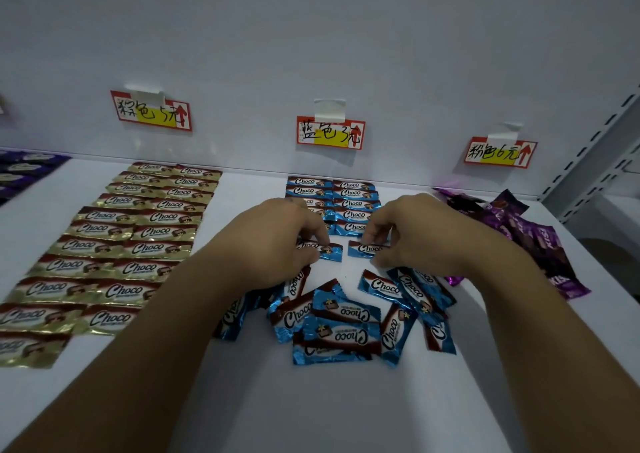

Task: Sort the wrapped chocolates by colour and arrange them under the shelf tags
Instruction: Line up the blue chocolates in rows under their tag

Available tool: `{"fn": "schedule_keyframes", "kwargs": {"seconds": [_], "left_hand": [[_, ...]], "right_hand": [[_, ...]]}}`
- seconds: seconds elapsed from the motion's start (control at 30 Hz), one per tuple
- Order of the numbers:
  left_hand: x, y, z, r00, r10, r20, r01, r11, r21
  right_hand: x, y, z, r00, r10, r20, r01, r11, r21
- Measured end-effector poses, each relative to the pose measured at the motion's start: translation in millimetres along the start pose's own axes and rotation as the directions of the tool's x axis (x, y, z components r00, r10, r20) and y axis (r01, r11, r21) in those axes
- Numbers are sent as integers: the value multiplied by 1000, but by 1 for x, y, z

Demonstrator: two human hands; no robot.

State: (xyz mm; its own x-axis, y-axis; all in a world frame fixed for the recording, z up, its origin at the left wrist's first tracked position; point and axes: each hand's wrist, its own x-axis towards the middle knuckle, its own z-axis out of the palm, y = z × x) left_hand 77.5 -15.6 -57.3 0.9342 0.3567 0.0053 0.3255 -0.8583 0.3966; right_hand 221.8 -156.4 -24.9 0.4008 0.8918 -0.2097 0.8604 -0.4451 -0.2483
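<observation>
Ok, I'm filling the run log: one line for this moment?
step: blue rows; left hand: pinches left blue chocolate; right hand: pinches right blue chocolate; blue pile: unsorted; purple pile: unsorted

2 forearms, bare along their whole visible length (lower left and lower right of the frame), ending in the bare left hand point(277, 241) and right hand point(414, 232).

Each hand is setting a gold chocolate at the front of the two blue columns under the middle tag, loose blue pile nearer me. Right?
Not quite: the head view shows the left hand pinching a blue chocolate and the right hand a second blue chocolate, not gold. They do sit at the front of the blue columns under the middle tag, loose blue pile nearer you.
</observation>
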Motion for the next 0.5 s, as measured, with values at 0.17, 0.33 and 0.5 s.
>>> {"fn": "schedule_keyframes", "kwargs": {"seconds": [0.17,0.33,0.5], "left_hand": [[2,0,3,999,-23,-36,24,999,22],[4,0,5,997,-38,-68,41,998,43],[4,2,4,996,-51,-70,54,998,40]], "right_hand": [[4,-3,8,998,-45,-48,46,999,19],[9,-1,12,995,-51,-90,52,999,7],[11,-2,13,994,-42,-101,43,999,14]]}}
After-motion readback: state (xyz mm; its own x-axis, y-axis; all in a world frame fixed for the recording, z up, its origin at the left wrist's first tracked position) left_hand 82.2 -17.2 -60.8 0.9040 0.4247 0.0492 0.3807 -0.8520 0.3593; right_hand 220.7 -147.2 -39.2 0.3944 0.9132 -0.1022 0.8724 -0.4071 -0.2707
